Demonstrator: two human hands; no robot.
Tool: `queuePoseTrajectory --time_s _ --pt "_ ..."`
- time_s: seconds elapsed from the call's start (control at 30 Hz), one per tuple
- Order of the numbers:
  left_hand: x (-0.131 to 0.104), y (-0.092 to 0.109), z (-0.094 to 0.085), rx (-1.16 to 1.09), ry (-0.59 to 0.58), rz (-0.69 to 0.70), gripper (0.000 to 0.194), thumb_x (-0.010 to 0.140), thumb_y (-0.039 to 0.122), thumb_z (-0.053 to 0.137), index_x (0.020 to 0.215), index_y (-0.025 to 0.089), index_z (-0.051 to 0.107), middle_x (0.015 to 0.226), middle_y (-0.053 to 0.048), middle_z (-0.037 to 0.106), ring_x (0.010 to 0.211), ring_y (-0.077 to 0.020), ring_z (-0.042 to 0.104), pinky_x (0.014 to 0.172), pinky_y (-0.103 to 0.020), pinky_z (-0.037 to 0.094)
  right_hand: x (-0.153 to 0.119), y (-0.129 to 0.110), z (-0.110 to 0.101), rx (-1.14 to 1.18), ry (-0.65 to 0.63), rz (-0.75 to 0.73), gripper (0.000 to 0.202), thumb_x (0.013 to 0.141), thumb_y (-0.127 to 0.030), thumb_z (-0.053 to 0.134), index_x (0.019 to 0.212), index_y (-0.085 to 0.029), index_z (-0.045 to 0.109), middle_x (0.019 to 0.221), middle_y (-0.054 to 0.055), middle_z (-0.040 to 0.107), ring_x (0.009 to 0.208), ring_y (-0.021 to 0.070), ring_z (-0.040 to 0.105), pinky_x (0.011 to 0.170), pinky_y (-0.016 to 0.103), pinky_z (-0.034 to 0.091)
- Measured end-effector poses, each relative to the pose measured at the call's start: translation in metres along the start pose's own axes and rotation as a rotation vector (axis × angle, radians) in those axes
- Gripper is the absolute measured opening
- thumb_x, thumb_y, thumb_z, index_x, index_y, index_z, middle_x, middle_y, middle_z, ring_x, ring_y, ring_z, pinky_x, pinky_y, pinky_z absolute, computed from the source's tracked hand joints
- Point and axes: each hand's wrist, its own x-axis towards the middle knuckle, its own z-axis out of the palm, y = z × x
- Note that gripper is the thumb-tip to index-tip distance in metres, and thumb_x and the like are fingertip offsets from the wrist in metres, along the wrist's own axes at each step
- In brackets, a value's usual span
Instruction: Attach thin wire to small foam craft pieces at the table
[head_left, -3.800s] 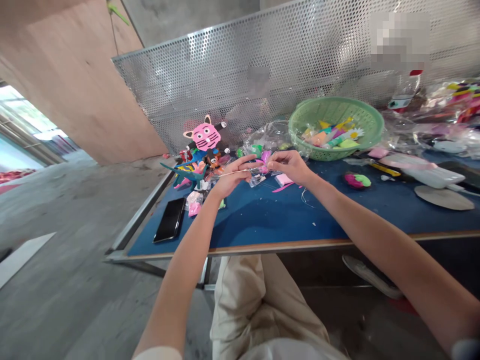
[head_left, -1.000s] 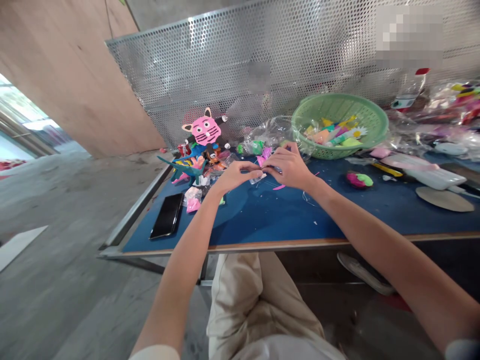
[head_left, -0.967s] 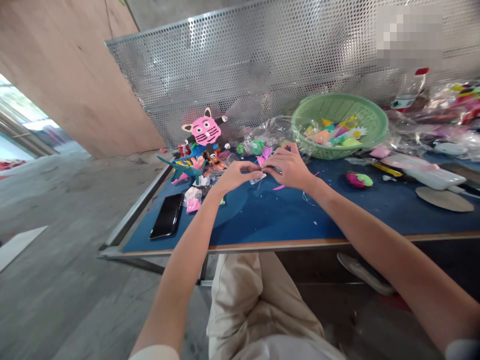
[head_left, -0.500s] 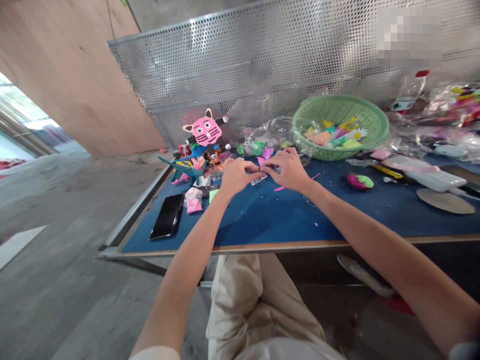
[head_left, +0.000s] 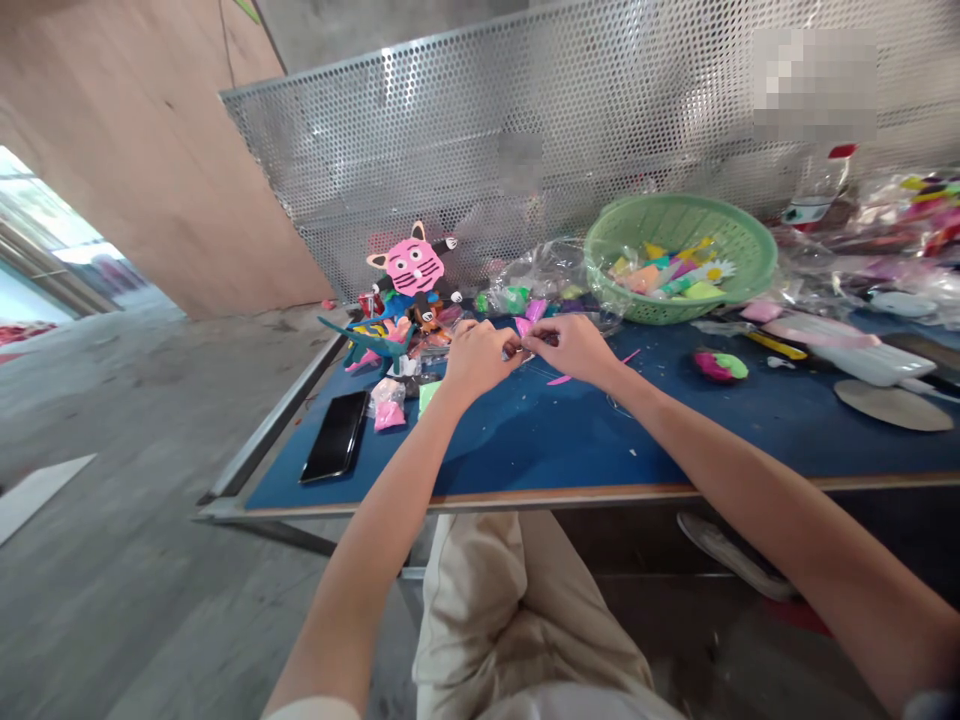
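Note:
Above the blue tabletop (head_left: 555,445), my left hand (head_left: 481,360) and my right hand (head_left: 574,348) meet fingertip to fingertip. The fingers of both are pinched together, and whatever lies between them is too small to make out. Just behind the fingertips is a bright purple-pink piece (head_left: 531,316). A thin pink strip (head_left: 559,380) lies under my right hand. Left of my left hand stand a pink cat-face figure (head_left: 414,268) and a teal clay shape (head_left: 379,343).
A green basket (head_left: 765,262) of colourful pieces stands behind on the right, beside plastic bags and a bottle (head_left: 814,195). A phone (head_left: 334,436) lies at the front left. A magenta-green lump (head_left: 720,366), a yellow cutter (head_left: 776,345) and a grey oval (head_left: 892,404) lie to the right.
My right hand's fingers have drawn in closer together, and my left hand has turned slightly at the fingertips. The objects on the table have not moved.

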Motion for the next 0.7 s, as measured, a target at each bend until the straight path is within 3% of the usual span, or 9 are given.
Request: queuePoseTrajectory --time_s 0.27,0.47,0.6,0.7 --pt "-0.001 0.006 0.003 0.042 0.063 -0.050 0.005 0.085 0.029 0.067 0.088 0.025 0.068 0.079 -0.005 0.070 0.084 -0.0258 0.064 0.097 -0.044 0.037 0.000 -0.004 0.005 0.126 0.039 0.034 0.015 0.087 -0.033 0.066 0.084 -0.021 0.075 0.082 0.003 0.077 0.071 0.0176 0.068 0.068 0.031 0.047" --pt "-0.002 0.010 0.007 -0.004 0.078 -0.121 0.010 0.088 0.029 0.063 0.097 0.025 0.067 0.074 -0.006 0.070 0.088 -0.0305 0.067 0.092 -0.046 0.042 0.001 -0.003 0.002 0.112 0.022 -0.039 0.018 0.089 -0.035 0.064 0.084 -0.021 0.074 0.080 0.003 0.076 0.067 0.0167 0.063 0.072 0.033 0.044" --pt "-0.002 0.007 0.004 -0.360 -0.019 -0.120 0.028 0.087 0.026 0.062 0.115 0.024 0.063 0.087 -0.004 0.075 0.089 -0.0262 0.070 0.088 -0.041 0.048 0.002 0.003 0.001 -0.028 0.077 -0.121 0.019 0.092 -0.038 0.064 0.084 -0.024 0.075 0.082 0.004 0.074 0.077 0.0195 0.063 0.088 0.040 0.039" --pt "0.000 0.006 0.001 -0.687 -0.057 -0.173 0.030 0.086 0.022 0.060 0.116 0.022 0.062 0.102 -0.004 0.076 0.092 -0.0217 0.072 0.084 -0.034 0.053 0.002 0.010 0.000 -0.117 0.099 -0.224 0.019 0.095 -0.038 0.061 0.089 -0.028 0.076 0.088 0.003 0.076 0.087 0.0220 0.062 0.097 0.044 0.032"
